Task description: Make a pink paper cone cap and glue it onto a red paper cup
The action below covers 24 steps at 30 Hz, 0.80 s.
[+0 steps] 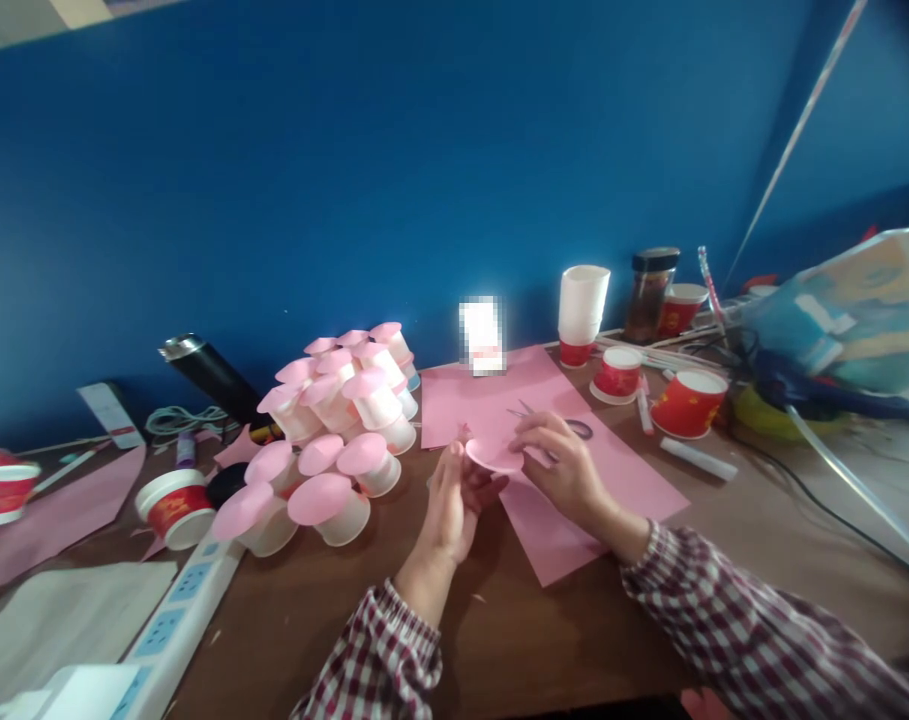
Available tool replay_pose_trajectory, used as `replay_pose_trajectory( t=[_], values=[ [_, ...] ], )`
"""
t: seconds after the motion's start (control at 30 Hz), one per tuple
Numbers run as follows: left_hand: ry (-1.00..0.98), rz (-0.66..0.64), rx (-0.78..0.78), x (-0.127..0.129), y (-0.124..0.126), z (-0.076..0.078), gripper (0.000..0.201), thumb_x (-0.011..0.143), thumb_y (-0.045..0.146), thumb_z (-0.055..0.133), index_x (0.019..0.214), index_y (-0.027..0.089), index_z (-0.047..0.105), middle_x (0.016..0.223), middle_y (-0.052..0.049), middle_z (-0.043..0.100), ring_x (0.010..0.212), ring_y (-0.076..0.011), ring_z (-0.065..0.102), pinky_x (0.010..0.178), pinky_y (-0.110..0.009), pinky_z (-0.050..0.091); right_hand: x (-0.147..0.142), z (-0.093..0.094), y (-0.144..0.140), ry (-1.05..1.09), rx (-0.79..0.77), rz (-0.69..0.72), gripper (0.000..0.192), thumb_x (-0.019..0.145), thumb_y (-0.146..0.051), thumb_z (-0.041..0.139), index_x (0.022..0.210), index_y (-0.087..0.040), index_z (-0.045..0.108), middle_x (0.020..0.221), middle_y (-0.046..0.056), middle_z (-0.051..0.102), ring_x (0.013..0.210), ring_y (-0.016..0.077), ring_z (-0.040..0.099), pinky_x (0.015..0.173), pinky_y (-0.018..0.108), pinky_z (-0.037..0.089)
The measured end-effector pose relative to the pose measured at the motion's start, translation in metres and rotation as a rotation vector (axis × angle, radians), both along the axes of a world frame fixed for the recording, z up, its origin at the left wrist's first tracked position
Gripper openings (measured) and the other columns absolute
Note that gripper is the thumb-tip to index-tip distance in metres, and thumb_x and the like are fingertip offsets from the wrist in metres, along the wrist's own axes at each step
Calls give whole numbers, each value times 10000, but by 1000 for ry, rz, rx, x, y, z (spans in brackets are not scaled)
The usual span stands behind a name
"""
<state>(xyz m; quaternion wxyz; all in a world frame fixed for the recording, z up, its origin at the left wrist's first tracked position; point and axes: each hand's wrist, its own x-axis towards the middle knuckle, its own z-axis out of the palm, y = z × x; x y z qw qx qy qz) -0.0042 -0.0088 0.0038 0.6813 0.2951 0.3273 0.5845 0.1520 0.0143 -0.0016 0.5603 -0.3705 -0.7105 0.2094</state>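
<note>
A small round piece of pink paper [493,457] with a curved pale edge is held between my two hands over the table. My left hand [454,500] grips it from the left, fingers curled underneath. At its right edge, the thumb and fingertips of my right hand [563,460] pinch the paper. Under my right hand lie scissors [579,429] on pink sheets [619,485], their blades partly hidden. To the left stand several white paper cups [347,518] topped with pink paper cones [320,498], some stacked in a pile.
Red paper cups [689,405], a stack of white cups [583,300] and a jar [651,295] stand at the right. A white tube [698,459] lies nearby. A power strip [176,610], a black flask [210,378] and a cup [176,510] are at the left.
</note>
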Motion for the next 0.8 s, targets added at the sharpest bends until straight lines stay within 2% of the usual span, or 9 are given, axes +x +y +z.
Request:
replay_pose_trajectory(
  t=[0.1, 0.2, 0.33, 0.57, 0.67, 0.73, 0.8],
  values=[
    [-104, -95, -73, -1, -2, 4, 452, 836, 537, 497, 1086, 173, 590, 1044, -93, 629, 900, -197, 617, 737, -331, 541, 1, 0, -2, -117, 127, -29, 152, 784, -109, 572, 810, -219, 674, 943, 65, 570, 919, 211, 563, 798, 368, 467],
    [-119, -68, -114, -2, -2, 3, 389, 819, 477, 560, 1080, 192, 602, 1043, -67, 630, 892, -188, 613, 739, -327, 538, -1, -1, -4, -177, 157, -28, 148, 802, -123, 570, 809, -222, 680, 944, 68, 579, 914, 213, 565, 773, 365, 480],
    [-32, -44, -75, -4, -2, 0, 339, 767, 350, 655, 1056, 175, 622, 1002, -58, 628, 836, -171, 605, 684, -281, 525, -2, -2, -4, -177, 146, -20, 145, 808, -120, 570, 814, -216, 678, 941, 69, 579, 911, 208, 568, 767, 356, 484],
    [102, -73, -86, -3, -1, -1, 370, 677, 310, 735, 995, 146, 640, 862, -55, 637, 755, -159, 593, 647, -260, 482, -2, -3, -2, -164, 126, -13, 145, 820, -132, 558, 836, -221, 672, 924, 59, 587, 891, 198, 574, 772, 347, 484],
    [237, 41, -61, -4, 3, -8, 375, 628, 272, 761, 956, 128, 651, 821, -46, 638, 744, -145, 578, 680, -251, 462, -4, -5, -4, -154, 56, -6, 226, 830, -133, 524, 1009, -223, 629, 942, 58, 604, 861, 185, 577, 762, 335, 492],
    [374, 176, 4, -5, 6, -12, 338, 640, 285, 745, 925, 126, 657, 806, -42, 642, 746, -149, 575, 697, -254, 454, -5, -7, -5, -109, -46, -21, 311, 833, -139, 499, 1126, -220, 565, 956, 59, 615, 805, 169, 585, 703, 308, 503],
    [545, 292, 88, -7, 7, -14, 292, 666, 300, 720, 901, 137, 665, 802, -43, 653, 754, -165, 579, 714, -268, 451, -6, -7, -5, -52, -173, -22, 311, 847, -176, 491, 1152, -213, 536, 969, 62, 621, 754, 153, 591, 635, 274, 499]
  ],
)
